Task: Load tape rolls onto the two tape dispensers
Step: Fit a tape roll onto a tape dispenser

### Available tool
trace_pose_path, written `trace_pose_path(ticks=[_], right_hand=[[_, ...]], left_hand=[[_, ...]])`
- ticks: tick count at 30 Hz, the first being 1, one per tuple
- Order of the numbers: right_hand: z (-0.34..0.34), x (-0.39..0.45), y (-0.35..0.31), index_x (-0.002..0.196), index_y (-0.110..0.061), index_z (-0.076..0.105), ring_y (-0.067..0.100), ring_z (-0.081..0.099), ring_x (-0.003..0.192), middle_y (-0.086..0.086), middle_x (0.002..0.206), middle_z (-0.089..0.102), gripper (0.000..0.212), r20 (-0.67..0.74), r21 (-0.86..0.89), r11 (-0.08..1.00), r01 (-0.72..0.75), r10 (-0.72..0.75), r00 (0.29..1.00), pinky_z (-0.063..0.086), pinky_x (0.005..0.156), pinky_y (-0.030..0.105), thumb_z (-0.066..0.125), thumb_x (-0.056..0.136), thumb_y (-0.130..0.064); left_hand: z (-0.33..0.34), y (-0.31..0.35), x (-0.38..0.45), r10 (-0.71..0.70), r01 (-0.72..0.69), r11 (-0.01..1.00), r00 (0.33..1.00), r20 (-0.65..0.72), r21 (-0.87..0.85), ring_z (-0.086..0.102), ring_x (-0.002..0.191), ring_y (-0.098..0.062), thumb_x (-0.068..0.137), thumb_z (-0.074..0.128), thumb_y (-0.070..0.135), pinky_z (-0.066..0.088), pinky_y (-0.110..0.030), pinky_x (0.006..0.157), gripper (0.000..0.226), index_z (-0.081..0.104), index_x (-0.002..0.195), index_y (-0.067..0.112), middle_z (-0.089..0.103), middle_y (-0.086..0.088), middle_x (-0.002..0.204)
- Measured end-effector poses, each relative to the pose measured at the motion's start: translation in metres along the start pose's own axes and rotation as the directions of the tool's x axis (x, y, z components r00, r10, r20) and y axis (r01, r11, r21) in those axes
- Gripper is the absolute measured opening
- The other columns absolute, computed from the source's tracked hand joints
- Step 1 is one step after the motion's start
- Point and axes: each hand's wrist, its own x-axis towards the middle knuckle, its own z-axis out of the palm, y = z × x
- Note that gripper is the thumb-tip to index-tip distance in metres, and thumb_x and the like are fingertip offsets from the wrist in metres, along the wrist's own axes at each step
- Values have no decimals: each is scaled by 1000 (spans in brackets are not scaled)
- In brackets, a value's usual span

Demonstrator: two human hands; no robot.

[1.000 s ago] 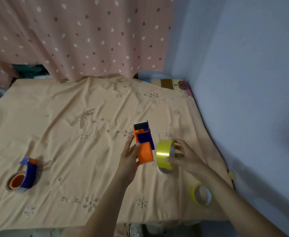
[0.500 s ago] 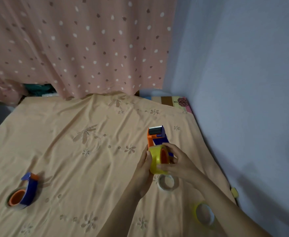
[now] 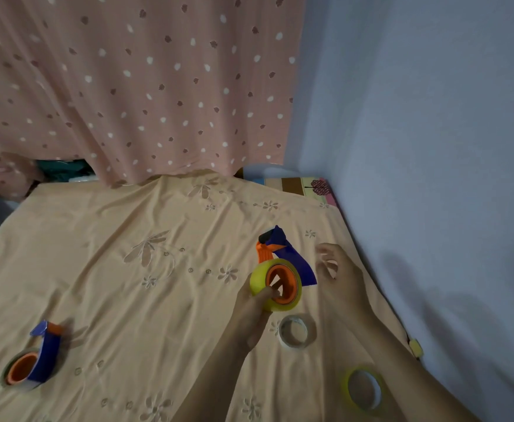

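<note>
My left hand (image 3: pixel 254 306) grips an orange and blue tape dispenser (image 3: pixel 283 254) held above the cloth. A yellow tape roll (image 3: pixel 260 280) sits around the dispenser's orange hub. My right hand (image 3: pixel 339 275) hovers just right of the dispenser with fingers spread, holding nothing. A second orange and blue dispenser (image 3: pixel 34 357) lies at the lower left with a clear roll on its hub. A clear tape roll (image 3: pixel 293 332) lies flat below my left hand. Another yellow roll (image 3: pixel 363 388) lies flat at the lower right.
The peach embroidered cloth (image 3: pixel 127 284) covers the whole work surface. A pink dotted curtain (image 3: pixel 127 86) hangs at the back. A grey-blue wall (image 3: pixel 432 147) runs close along the right edge. A small yellow object (image 3: pixel 415 348) sits at the cloth's right edge.
The yellow roll went from my right hand onto the dispenser's orange hub. My right hand let go and drew off to the right. The view has tilted upward.
</note>
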Motion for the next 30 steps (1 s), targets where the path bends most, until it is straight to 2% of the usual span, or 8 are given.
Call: trace_pose_path(ticks=[3, 5, 10, 14, 18, 23, 27, 30], right_hand=[[7, 7, 0, 142, -26, 41, 7, 52, 119, -15, 131, 52, 51, 316, -21, 980, -196, 192, 929, 53, 96, 32, 60, 96, -38], [19, 4, -1, 134, -24, 50, 12, 62, 111, -6, 123, 64, 41, 425, 11, 959, -284, 252, 870, 54, 97, 37, 61, 96, -35], [36, -4, 6, 123, -17, 58, 10, 64, 90, -1, 102, 67, 27, 337, 37, 924, -380, 346, 875, 52, 73, 20, 61, 96, -22], [36, -6, 6, 112, -18, 64, 8, 66, 85, -3, 92, 69, 18, 314, 85, 899, -429, 385, 868, 50, 65, 16, 62, 94, -16], [36, -2, 6, 85, -21, 67, 9, 67, 73, -4, 76, 70, 6, 280, 121, 845, -521, 475, 834, 48, 55, 18, 65, 90, -18], [44, -2, 8, 87, -16, 65, 14, 67, 72, 0, 76, 70, 4, 268, 138, 795, -590, 544, 795, 48, 52, 19, 62, 91, -16], [59, -5, 11, 113, -11, 61, 16, 67, 77, 6, 92, 72, 21, 269, 150, 755, -639, 590, 761, 48, 53, 22, 60, 95, -22], [74, -9, 13, 117, -13, 58, 13, 65, 75, 1, 87, 68, 26, 292, 132, 753, -645, 592, 751, 46, 54, 24, 61, 94, -24]], left_hand=[[3, 1, 2, 1, 0, 1000, 999, 42, -29, 62, 124, -37, 73, 61, -6, 52, -50, 102, 62, 57, 134, 4, 64, -24, 132], [8, 2, 3, 7, -5, 1000, 997, 73, -28, 64, 122, -36, 71, 62, -7, 55, -49, 100, 66, 56, 136, 6, 65, -24, 132], [16, 2, 4, 24, -24, 1000, 992, 125, -9, 63, 124, -34, 69, 63, -10, 56, -47, 97, 71, 53, 138, 6, 64, -23, 133], [13, 0, 3, -18, 19, 1000, 994, 110, -8, 62, 123, -39, 76, 61, -11, 53, -53, 102, 65, 53, 138, 4, 64, -26, 132], [13, 5, 1, -81, 82, 997, 987, 139, 0, 71, 102, -27, 77, 63, -9, 60, -39, 84, 56, 61, 129, 11, 73, -14, 113], [11, 7, 1, -119, 117, 993, 989, 86, 28, 71, 103, -28, 82, 69, -5, 60, -38, 84, 51, 61, 129, 11, 74, -13, 115], [1, 5, -8, -125, 129, 990, 990, -70, 63, 73, 109, -32, 86, 77, 14, 63, -33, 81, 36, 67, 120, 14, 74, -15, 117], [-10, 1, -17, -117, 134, 988, 976, -184, 82, 75, 104, -31, 88, 77, 28, 62, -26, 73, 33, 70, 116, 12, 76, -16, 112]])
